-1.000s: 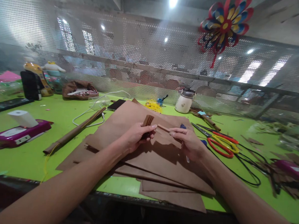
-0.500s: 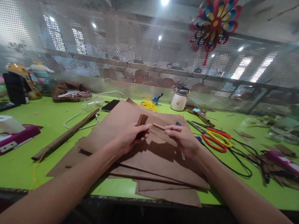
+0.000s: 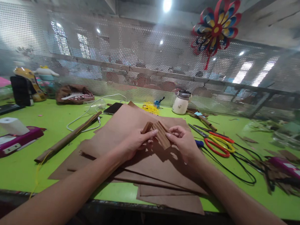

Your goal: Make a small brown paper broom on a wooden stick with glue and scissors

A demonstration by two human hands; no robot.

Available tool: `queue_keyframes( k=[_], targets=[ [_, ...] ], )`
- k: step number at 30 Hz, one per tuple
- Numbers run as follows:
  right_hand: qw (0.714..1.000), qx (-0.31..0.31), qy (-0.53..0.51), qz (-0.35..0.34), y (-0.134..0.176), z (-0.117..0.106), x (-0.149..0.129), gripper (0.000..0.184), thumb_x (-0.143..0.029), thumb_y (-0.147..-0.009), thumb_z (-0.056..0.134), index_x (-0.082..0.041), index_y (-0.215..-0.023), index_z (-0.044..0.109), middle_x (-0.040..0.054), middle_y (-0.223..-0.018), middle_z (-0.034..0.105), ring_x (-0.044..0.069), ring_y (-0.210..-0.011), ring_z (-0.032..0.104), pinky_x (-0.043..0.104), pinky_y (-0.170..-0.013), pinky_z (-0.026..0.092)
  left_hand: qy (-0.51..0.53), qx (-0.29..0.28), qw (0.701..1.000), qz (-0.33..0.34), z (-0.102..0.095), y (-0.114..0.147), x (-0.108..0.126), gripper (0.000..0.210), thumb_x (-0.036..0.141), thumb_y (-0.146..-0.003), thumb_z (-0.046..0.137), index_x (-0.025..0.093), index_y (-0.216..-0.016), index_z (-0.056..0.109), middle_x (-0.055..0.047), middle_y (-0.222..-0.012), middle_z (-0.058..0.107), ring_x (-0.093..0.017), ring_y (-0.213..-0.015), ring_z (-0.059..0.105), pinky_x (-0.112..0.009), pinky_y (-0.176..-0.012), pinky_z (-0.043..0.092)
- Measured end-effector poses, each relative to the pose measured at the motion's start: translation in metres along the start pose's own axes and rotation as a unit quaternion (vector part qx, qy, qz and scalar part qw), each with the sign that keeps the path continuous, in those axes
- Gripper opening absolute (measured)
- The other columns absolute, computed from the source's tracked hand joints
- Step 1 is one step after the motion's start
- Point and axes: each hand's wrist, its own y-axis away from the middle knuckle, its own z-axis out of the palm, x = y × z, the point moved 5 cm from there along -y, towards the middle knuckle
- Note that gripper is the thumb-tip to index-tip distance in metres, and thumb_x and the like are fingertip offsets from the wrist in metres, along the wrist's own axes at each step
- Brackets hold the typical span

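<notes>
My left hand (image 3: 138,142) pinches a narrow bundle of pleated brown paper (image 3: 147,127) between thumb and fingers, its folded edges pointing up. Opposite it, my right hand (image 3: 182,140) grips the edge of a pleated brown paper piece (image 3: 162,134), whose parallel ridges face me at a slant. The piece's left side meets my left fingertips. I cannot tell whether the two are joined. Both hands hover over a stack of flat brown paper sheets (image 3: 119,127), casting shadows on it.
Scissors with red and yellow handles (image 3: 218,145) and black cords lie right, near a blue-handled tool (image 3: 199,143). A brown paper roll (image 3: 66,138) and a purple power strip (image 3: 16,141) lie left. Behind stand a white jar (image 3: 180,103) and yellow string (image 3: 150,108).
The piece in my right hand has turned from a thin edge-on strip to a broad ridged face. It now touches my left fingers. The view has shifted slightly.
</notes>
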Motion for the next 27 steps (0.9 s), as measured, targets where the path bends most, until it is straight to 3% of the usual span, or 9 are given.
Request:
queue_keyframes(
  k=[4, 11, 15, 21, 27],
  targets=[
    [0.999, -0.008, 0.029, -0.010, 0.004, 0.005, -0.004, 0.023, -0.031, -0.063, 0.073, -0.018, -0.069, 0.055, -0.0025, -0.063, 0.055, 0.012, -0.057, 0.050, 0.024, -0.053, 0.039, -0.003, -0.011, 1.000, 0.021, 0.000, -0.002, -0.001, 0.037, 0.040, -0.067, 0.072, 0.015, -0.093, 0.065, -0.005, -0.081, 0.066, -0.010, -0.064, 0.058, -0.020, -0.057, 0.043],
    [0.980, -0.101, -0.115, 0.123, 0.011, 0.017, 0.005, 0.031, -0.043, -0.064, 0.072, -0.016, -0.063, 0.056, -0.0021, -0.058, 0.054, 0.011, -0.052, 0.050, 0.026, -0.050, 0.042, 0.002, 0.023, 1.000, 0.014, -0.003, -0.001, 0.003, 0.029, 0.027, -0.069, 0.069, 0.014, -0.094, 0.064, -0.004, -0.081, 0.066, -0.010, -0.063, 0.058, -0.021, -0.059, 0.044],
    [0.979, -0.104, -0.134, 0.117, 0.010, 0.015, 0.002, 0.029, -0.039, -0.064, 0.074, -0.016, -0.058, 0.058, -0.0031, -0.056, 0.053, 0.009, -0.051, 0.047, 0.022, -0.049, 0.038, -0.012, 0.023, 1.000, 0.010, -0.005, -0.001, 0.004, 0.024, 0.026, -0.069, 0.068, 0.015, -0.090, 0.065, -0.003, -0.083, 0.065, -0.010, -0.068, 0.057, -0.020, -0.060, 0.042],
    [0.974, -0.151, -0.142, 0.096, 0.008, 0.018, 0.002, 0.033, -0.047, -0.073, 0.065, -0.015, -0.066, 0.064, 0.0019, -0.065, 0.060, 0.012, -0.059, 0.053, 0.025, -0.058, 0.042, -0.034, -0.010, 0.999, 0.024, -0.002, 0.000, 0.003, 0.027, 0.029, -0.069, 0.067, 0.018, -0.093, 0.065, -0.002, -0.083, 0.064, -0.012, -0.071, 0.056, -0.021, -0.059, 0.039],
    [0.975, -0.141, -0.122, 0.119, 0.008, 0.015, 0.005, 0.035, -0.048, -0.068, 0.070, -0.016, -0.061, 0.057, -0.0034, -0.056, 0.050, 0.007, -0.050, 0.043, 0.022, -0.049, 0.036, -0.059, -0.052, 0.997, 0.010, 0.004, 0.004, 0.001, 0.027, 0.031, -0.067, 0.068, 0.017, -0.090, 0.066, -0.005, -0.085, 0.066, -0.014, -0.073, 0.058, -0.022, -0.059, 0.037]
  ],
)
